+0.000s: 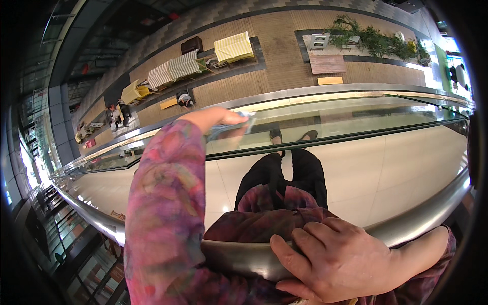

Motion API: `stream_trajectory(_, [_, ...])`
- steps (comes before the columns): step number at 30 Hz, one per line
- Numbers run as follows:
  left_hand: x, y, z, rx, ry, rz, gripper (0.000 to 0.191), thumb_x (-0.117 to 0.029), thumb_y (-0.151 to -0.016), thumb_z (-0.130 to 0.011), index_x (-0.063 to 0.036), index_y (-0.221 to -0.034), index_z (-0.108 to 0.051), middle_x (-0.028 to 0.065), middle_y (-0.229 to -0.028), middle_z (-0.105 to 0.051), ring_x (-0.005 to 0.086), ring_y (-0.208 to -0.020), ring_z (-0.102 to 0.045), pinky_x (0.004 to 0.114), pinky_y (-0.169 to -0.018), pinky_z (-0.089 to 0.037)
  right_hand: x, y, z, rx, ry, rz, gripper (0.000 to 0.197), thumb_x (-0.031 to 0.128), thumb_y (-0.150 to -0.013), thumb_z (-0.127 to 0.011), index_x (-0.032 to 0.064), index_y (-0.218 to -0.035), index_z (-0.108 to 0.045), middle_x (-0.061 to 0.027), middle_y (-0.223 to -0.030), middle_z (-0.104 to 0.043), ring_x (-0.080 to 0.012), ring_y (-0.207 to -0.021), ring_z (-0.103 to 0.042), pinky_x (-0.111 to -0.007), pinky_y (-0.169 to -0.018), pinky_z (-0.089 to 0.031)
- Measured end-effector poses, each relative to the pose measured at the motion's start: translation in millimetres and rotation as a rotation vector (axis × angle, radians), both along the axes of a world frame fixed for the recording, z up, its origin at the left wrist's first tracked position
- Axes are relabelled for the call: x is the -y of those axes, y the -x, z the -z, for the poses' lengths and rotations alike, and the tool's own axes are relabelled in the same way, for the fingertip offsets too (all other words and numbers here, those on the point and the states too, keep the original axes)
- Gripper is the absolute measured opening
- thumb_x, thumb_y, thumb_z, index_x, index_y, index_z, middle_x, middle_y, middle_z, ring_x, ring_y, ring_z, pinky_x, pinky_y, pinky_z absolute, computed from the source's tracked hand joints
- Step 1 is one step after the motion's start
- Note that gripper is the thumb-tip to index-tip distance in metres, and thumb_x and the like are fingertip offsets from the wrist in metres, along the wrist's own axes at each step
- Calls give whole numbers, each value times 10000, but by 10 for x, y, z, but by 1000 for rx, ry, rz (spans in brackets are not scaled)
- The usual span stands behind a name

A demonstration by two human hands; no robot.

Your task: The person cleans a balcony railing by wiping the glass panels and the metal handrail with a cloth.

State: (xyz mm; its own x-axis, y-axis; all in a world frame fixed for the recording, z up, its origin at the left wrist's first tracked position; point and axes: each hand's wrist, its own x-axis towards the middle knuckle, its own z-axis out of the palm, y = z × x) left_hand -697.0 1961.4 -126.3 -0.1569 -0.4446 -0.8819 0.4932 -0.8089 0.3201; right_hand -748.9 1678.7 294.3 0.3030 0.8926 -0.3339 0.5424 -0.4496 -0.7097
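My left hand, in a tie-dye style pink and purple sleeve, reaches over the glass panel of a balustrade. It presses a bluish cloth to the glass; the cloth is blurred and mostly hidden by the hand and the panel's reflections. Close to me, my right hand grips the thick round metal handrail, fingers over the top and thumb on the near side. Beyond the rail, my shirt hem, black trousers and dark shoes show, the shoes partly behind the glass edge.
Pale glossy floor tiles lie under my legs. Beyond the glass is a drop to a lower level with striped stall canopies, a yellow-striped canopy, a wooden platform, green plants and a few people.
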Motion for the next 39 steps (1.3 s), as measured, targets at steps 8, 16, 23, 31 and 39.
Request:
stream_trajectory(8, [1076, -223, -288, 198, 273, -47, 767, -694, -929, -220, -118, -1357, -492, 140, -1405, -468, 301, -1268, -449, 450, -1070, -306, -32, -36, 167, -47, -62, -44, 522, 418, -851, -593, 5, -1169, -561, -97, -911, -577, -228, -845, -549, -318, -748, -465])
stream_trajectory(16, [145, 49, 253, 140, 138, 54, 749, -702, -923, -176, -173, -1360, -477, 91, -1301, -462, 252, -1194, -433, 423, -1048, -319, 31, 19, 97, -22, -8, 19, 535, 434, -841, -598, 11, -1168, -569, -97, -913, -578, -223, -859, -548, -322, -779, -465])
stream_trajectory(23, [212, 76, 228, 83, 83, -52, 694, -655, -954, -174, -161, -1310, -508, 54, -1083, -551, 198, -1018, -520, 402, -978, -395, -42, 53, 94, 5, -25, 23, 533, 430, -839, -604, 11, -1166, -569, -100, -919, -579, -228, -869, -550, -333, -785, -468])
stream_trajectory(31, [1791, -580, -1075, 395, 522, -24, 817, -703, -926, -179, -92, -1435, -372, 177, -1387, -424, 278, -1287, -398, 419, -1094, -293, 17, 0, 172, -35, -74, -16, 519, 417, -849, -598, 11, -1170, -564, -102, -919, -578, -232, -868, -555, -340, -790, -471])
stream_trajectory(39, [460, -64, -1518, 234, 224, -19, 850, -696, -933, -173, -54, -1484, -261, 98, -1488, -343, 213, -1343, -321, 349, -1121, -244, 70, 0, 338, 161, -150, -16, 507, 468, -848, -574, 37, -1114, -592, -71, -815, -579, -203, -741, -583, -297, -676, -461])
